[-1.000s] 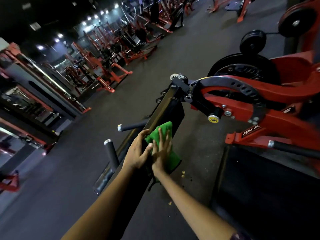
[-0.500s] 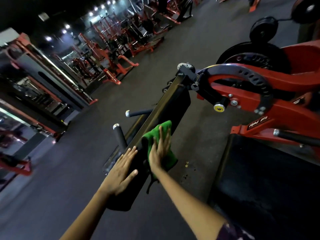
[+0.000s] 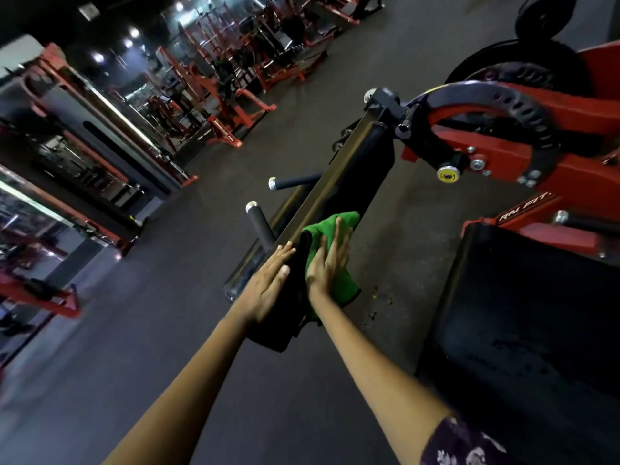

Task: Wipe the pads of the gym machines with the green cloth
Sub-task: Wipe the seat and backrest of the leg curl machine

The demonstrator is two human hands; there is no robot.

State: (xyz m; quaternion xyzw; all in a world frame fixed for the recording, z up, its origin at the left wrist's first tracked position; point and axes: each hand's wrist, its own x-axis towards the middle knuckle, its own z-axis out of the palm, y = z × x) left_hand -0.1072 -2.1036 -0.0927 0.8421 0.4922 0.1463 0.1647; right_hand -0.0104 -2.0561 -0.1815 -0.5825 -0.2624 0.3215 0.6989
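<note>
Gym floor: right hand [image 3: 330, 260], fingers flat, presses the green cloth [image 3: 330, 236] vs. the side of a long black pad [image 3: 349, 196]; left hand [image 3: 268, 283], also flat, steadies the pad's top edge. Cloth looks soft, light, probably bunches; best worked under a flat palm.

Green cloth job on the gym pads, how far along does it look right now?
Nothing visibly finished. In hand: the right hand presses the green cloth flat on the narrow black pad, while the left hand rests on its other side. Left: that pad's upper stretch and the large black pad nearby.
</note>
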